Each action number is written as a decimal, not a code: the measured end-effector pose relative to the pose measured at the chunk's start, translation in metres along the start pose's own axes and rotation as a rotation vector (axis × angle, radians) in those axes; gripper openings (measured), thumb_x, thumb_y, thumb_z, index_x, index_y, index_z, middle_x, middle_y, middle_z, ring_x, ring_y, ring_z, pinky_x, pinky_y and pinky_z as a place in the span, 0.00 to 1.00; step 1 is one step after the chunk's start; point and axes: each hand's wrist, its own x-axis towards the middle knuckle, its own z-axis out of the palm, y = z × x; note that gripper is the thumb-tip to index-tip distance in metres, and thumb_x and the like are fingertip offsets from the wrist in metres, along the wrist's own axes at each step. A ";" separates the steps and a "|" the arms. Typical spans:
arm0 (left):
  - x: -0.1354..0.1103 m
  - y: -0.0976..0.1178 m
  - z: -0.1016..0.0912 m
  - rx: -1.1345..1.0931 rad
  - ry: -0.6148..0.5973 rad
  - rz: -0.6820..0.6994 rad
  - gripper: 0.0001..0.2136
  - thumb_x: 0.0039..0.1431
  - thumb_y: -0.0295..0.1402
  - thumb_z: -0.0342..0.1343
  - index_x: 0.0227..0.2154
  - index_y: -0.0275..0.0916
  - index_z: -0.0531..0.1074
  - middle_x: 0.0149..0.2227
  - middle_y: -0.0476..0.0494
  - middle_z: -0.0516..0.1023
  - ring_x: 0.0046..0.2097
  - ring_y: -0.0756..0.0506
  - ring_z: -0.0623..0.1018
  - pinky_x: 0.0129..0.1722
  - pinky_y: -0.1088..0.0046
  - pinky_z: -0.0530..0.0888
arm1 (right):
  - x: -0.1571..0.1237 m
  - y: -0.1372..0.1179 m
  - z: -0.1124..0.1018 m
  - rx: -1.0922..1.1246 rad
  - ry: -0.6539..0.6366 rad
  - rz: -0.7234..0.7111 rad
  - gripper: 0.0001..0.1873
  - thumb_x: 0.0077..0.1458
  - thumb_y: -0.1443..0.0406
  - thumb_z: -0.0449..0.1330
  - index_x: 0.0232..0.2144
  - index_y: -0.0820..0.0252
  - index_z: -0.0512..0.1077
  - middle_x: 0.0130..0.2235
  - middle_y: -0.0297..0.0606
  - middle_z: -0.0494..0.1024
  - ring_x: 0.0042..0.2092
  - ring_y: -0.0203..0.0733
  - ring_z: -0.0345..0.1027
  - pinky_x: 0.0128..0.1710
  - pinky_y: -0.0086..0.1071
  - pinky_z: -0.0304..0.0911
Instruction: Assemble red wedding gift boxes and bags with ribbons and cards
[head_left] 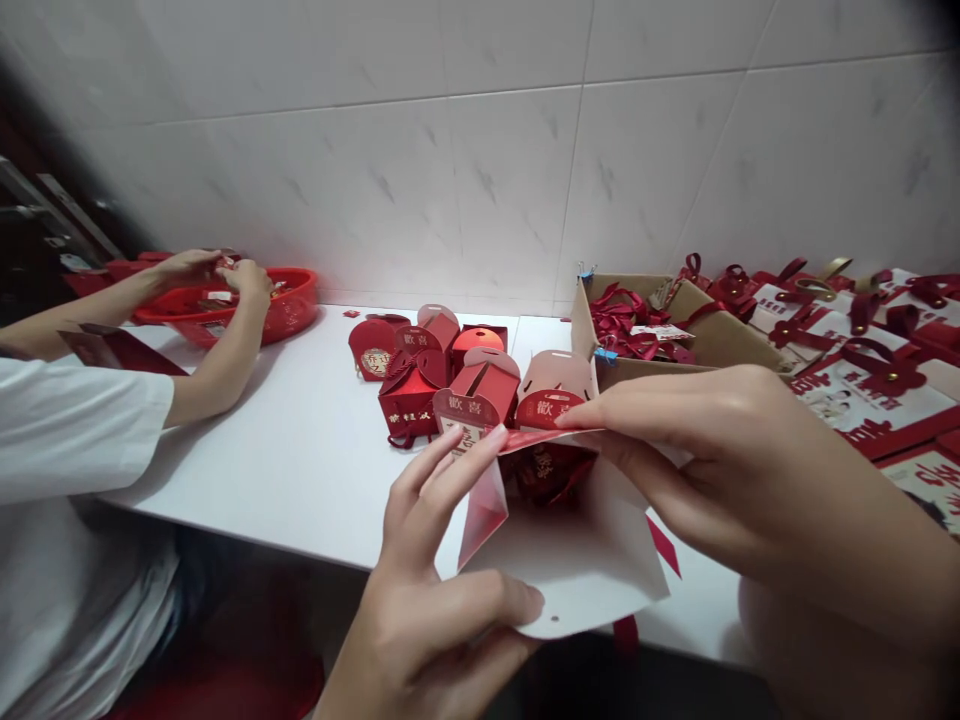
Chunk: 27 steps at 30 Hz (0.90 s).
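Observation:
I hold a half-folded red paper gift box (570,550), white inside, just over the near edge of the white table (300,450). My left hand (439,600) grips its left flap, fingers above and thumb below. My right hand (697,450) pinches the top right edge with the fingers closed on the flap. A red ribbon hangs below the box.
Several finished red gift boxes (450,380) stand mid-table. A cardboard carton (660,330) of red ribbons sits behind, and flat red-and-white box blanks (862,370) pile at the right. At left, another person in a white sleeve (67,420) handles items at a red basket (247,305).

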 end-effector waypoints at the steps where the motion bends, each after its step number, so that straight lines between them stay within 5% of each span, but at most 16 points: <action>1: 0.000 0.000 0.000 -0.002 0.013 -0.001 0.09 0.51 0.25 0.59 0.24 0.48 0.77 0.65 0.53 0.58 0.64 0.32 0.59 0.57 0.45 0.65 | 0.000 0.000 0.000 -0.008 0.003 -0.005 0.12 0.59 0.65 0.52 0.30 0.55 0.76 0.24 0.38 0.72 0.26 0.38 0.65 0.27 0.31 0.58; 6: 0.002 0.000 0.003 0.003 0.042 0.011 0.07 0.55 0.29 0.59 0.25 0.47 0.76 0.64 0.53 0.59 0.63 0.34 0.59 0.58 0.47 0.64 | 0.000 -0.004 0.000 -0.055 0.038 -0.046 0.13 0.58 0.68 0.51 0.30 0.56 0.76 0.26 0.37 0.73 0.25 0.34 0.63 0.26 0.29 0.56; 17: 0.003 0.001 0.000 -0.023 -0.008 0.040 0.10 0.55 0.20 0.55 0.28 0.43 0.73 0.64 0.51 0.56 0.64 0.39 0.58 0.60 0.57 0.61 | -0.002 -0.007 -0.003 -0.052 0.041 -0.061 0.12 0.56 0.72 0.52 0.30 0.59 0.75 0.25 0.34 0.71 0.25 0.31 0.58 0.26 0.27 0.51; 20: 0.004 0.000 0.001 -0.050 0.003 0.020 0.04 0.54 0.30 0.62 0.28 0.43 0.72 0.65 0.51 0.55 0.62 0.38 0.60 0.61 0.57 0.61 | -0.002 -0.008 -0.004 -0.050 0.033 -0.057 0.13 0.57 0.72 0.51 0.30 0.59 0.75 0.25 0.35 0.71 0.25 0.32 0.58 0.26 0.28 0.50; 23: 0.003 -0.002 0.003 -0.117 0.022 -0.020 0.13 0.50 0.47 0.62 0.27 0.43 0.73 0.64 0.50 0.57 0.60 0.37 0.64 0.60 0.57 0.62 | 0.000 -0.010 -0.003 -0.059 0.010 -0.035 0.13 0.57 0.72 0.51 0.27 0.60 0.74 0.24 0.35 0.69 0.25 0.32 0.58 0.26 0.28 0.50; 27: 0.004 -0.002 0.010 -0.082 0.076 -0.200 0.13 0.63 0.34 0.52 0.23 0.42 0.71 0.57 0.51 0.67 0.56 0.44 0.69 0.57 0.68 0.66 | 0.008 -0.009 0.004 -0.111 -0.099 0.017 0.12 0.54 0.73 0.52 0.23 0.61 0.71 0.22 0.34 0.67 0.23 0.31 0.53 0.25 0.28 0.48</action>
